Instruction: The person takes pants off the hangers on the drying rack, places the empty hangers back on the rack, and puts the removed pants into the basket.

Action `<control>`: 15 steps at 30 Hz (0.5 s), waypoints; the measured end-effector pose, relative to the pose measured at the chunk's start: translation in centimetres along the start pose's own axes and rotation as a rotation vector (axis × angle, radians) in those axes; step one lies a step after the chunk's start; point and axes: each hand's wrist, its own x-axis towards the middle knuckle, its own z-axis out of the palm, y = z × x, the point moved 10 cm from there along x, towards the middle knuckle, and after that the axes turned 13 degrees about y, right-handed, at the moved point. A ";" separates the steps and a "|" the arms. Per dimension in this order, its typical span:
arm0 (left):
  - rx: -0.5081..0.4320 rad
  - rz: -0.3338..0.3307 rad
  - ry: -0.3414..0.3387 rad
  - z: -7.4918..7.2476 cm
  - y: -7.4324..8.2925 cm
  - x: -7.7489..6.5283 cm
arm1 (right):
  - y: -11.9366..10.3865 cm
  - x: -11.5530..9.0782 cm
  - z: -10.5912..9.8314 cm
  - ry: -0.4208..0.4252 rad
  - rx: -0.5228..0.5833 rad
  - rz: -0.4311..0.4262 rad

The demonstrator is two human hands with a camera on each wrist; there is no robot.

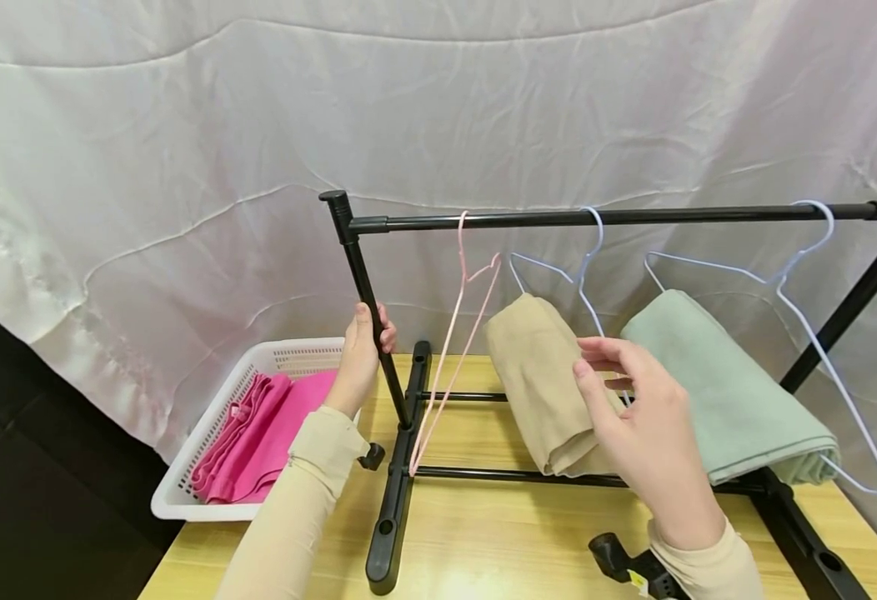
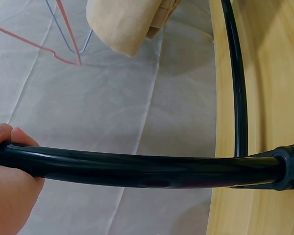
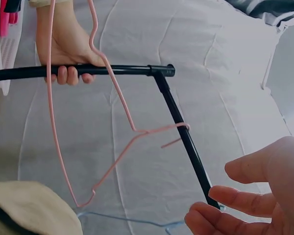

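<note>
My left hand (image 1: 358, 360) grips the left upright post (image 1: 363, 279) of a black clothes rack, fingers wrapped round it. To its right, an empty pink hanger (image 1: 460, 242) hangs from the top rail (image 1: 513, 220). A folded beige cloth (image 1: 532, 375) drapes over a blue hanger (image 1: 601, 233) on the same rail. My right hand (image 1: 644, 425) is held just in front of that cloth, its fingers loosely bent and nothing between thumb and fingertips. In the right wrist view, a gap shows between the thumb and the other fingers (image 3: 235, 198).
A folded green cloth (image 1: 724, 387) hangs on another blue hanger (image 1: 829, 225) at the right. At the left, a white basket (image 1: 209, 512) holds bright pink cloth (image 1: 288, 433). The rack's feet (image 1: 393, 517) stand on a wooden table (image 1: 483, 542), with a pale curtain (image 1: 438, 117) behind.
</note>
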 end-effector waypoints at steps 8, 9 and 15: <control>-0.014 -0.018 -0.003 0.0 -0.1 0.0 | 1.4 0.6 -1.1 0.039 -0.040 0.008; -0.011 -0.020 -0.006 0.0 -0.1 -0.1 | 1.5 0.6 -1.3 0.043 -0.047 0.009; -0.010 -0.031 -0.010 0.1 -0.1 -0.1 | 2.8 1.0 -1.8 0.050 -0.092 0.020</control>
